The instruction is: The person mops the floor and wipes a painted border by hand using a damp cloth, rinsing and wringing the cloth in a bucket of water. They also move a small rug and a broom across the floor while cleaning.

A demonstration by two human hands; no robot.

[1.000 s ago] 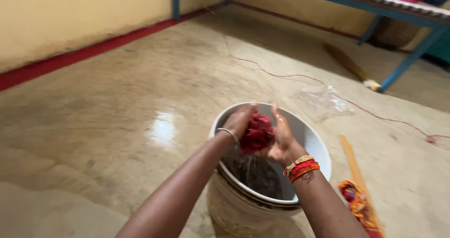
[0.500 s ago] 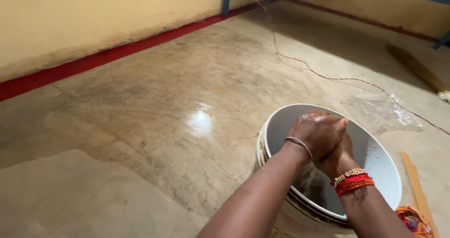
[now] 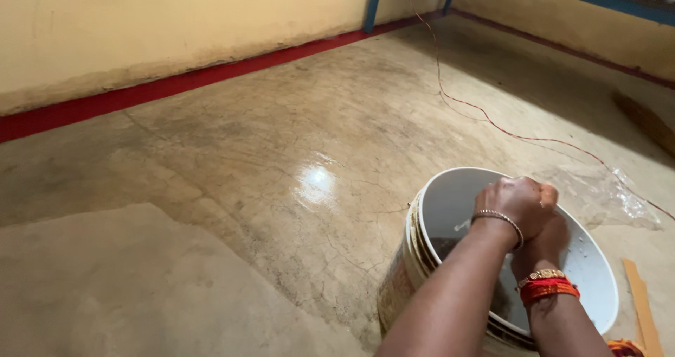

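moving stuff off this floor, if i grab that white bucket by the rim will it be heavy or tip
Probably fairly heavy: the white bucket seems to hold dark water. It may slosh if tilted. The floor shines as if wet, so it could slide when pushed. Both hands, left hand over right hand, are clasped above it.

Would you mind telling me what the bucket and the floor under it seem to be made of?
The bucket looks like plastic: smooth white inner wall, thin even rim. The floor looks like polished cement: grey-brown, hairline cracks, one glossy reflection, possibly wet.
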